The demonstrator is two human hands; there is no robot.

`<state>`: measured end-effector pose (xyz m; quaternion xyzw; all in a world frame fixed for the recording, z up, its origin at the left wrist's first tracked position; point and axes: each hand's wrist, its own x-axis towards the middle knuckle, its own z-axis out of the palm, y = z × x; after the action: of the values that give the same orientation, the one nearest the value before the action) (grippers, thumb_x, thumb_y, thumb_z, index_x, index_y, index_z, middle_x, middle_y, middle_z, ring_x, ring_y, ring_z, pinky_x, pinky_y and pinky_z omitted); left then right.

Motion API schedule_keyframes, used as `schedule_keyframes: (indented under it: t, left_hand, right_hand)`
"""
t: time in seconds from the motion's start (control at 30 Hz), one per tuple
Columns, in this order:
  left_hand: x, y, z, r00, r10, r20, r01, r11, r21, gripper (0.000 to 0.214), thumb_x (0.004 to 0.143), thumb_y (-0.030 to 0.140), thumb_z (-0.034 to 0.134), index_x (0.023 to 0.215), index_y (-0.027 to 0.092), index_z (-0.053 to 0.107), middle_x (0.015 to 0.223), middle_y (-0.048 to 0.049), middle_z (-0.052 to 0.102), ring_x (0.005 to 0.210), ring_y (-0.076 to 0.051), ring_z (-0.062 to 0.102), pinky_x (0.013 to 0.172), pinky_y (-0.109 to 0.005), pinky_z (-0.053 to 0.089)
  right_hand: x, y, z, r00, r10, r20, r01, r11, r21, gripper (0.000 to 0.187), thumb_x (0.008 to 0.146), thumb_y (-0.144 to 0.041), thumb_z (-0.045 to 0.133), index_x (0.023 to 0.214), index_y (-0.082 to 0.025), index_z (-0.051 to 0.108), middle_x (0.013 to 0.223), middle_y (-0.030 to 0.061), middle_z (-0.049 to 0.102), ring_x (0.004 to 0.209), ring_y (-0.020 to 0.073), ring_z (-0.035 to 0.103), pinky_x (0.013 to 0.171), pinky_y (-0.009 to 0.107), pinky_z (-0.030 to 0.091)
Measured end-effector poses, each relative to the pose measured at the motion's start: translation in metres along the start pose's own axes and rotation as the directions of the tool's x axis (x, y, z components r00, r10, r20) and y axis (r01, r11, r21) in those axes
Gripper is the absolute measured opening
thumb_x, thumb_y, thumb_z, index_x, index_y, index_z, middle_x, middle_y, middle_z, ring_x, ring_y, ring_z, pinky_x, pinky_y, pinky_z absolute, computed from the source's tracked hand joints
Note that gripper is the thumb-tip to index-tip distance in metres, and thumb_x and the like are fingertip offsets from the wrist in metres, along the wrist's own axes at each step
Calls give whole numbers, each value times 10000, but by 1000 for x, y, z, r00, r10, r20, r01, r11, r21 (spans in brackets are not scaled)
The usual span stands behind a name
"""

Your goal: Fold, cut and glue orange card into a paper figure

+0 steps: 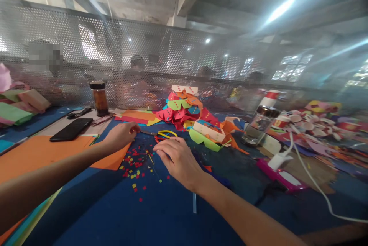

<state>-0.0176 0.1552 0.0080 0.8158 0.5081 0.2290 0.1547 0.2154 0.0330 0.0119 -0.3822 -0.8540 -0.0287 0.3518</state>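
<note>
My left hand is over the edge of the orange paper, its fingers curled together. Whatever those fingers hold, if anything, is too small to make out. To its right lies a pair of scissors with yellow handles, blades pointing toward that hand. My right hand hovers palm down just in front of the scissors, fingers stretched and thumb apart, nothing seen in it. Between the hands, tiny red and yellow paper squares are scattered on the blue tabletop. Tweezers or a similar thin tool lie among them.
Cut paper pieces with dots are heaped behind the hands. At left are a phone and a jar of dark liquid. At right stand a glass jar, a pink power strip and its white cable. Perforated metal screen behind.
</note>
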Motion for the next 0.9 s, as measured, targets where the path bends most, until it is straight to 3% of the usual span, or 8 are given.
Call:
schedule_keyframes:
  t: [0.1, 0.23, 0.43, 0.67, 0.9]
  left_hand:
    - [-1, -25, -9, 999, -43, -30, 47, 989, 144, 315, 965, 357, 625, 1237, 199, 612, 1274, -89, 630, 1069, -240, 652, 899, -449, 561]
    - [-2, -50, -11, 996, -91, -14, 91, 952, 291, 349, 958, 351, 636, 1263, 186, 595, 1295, -98, 618, 1090, -251, 645, 911, -473, 557]
    - [-2, -61, -2, 997, -79, 19, 68, 942, 328, 350, 957, 359, 637, 1257, 182, 598, 1285, -97, 622, 1088, -252, 646, 911, -475, 555]
    - [5, -67, -10, 994, -111, -9, 111, 986, 128, 351, 956, 355, 640, 1257, 179, 596, 1269, -93, 629, 1065, -248, 655, 890, -462, 566]
    - [-8, -54, -57, 992, -128, -15, 119, 954, -276, 307, 960, 352, 637, 1202, 164, 618, 1173, -78, 665, 969, -214, 679, 826, -416, 585]
  right_hand:
    - [0, 0, 1, 1000, -21, -19, 21, 1000, 3, 204, 1009, -174, 533, 866, -201, 675, 954, 10, 775, 940, 173, 698, 947, 378, 361]
    - [-1, -1, 3, 999, -16, -47, 16, 1000, -4, 147, 1003, -159, 535, 996, -194, 677, 1025, 25, 759, 1001, 173, 681, 965, 362, 369]
    - [-2, -1, 5, 1000, -13, -23, 12, 1000, -23, 150, 1006, -171, 534, 944, -189, 669, 980, 18, 752, 985, 174, 679, 951, 365, 380]
    - [-1, 1, 4, 999, -3, -34, 3, 1000, -10, 139, 993, -151, 555, 923, -192, 668, 980, 13, 750, 974, 172, 680, 941, 361, 385]
    - [-1, 2, 5, 998, 6, -62, -5, 1000, 14, 126, 977, -168, 585, 882, -193, 663, 963, 25, 750, 976, 185, 680, 913, 357, 411]
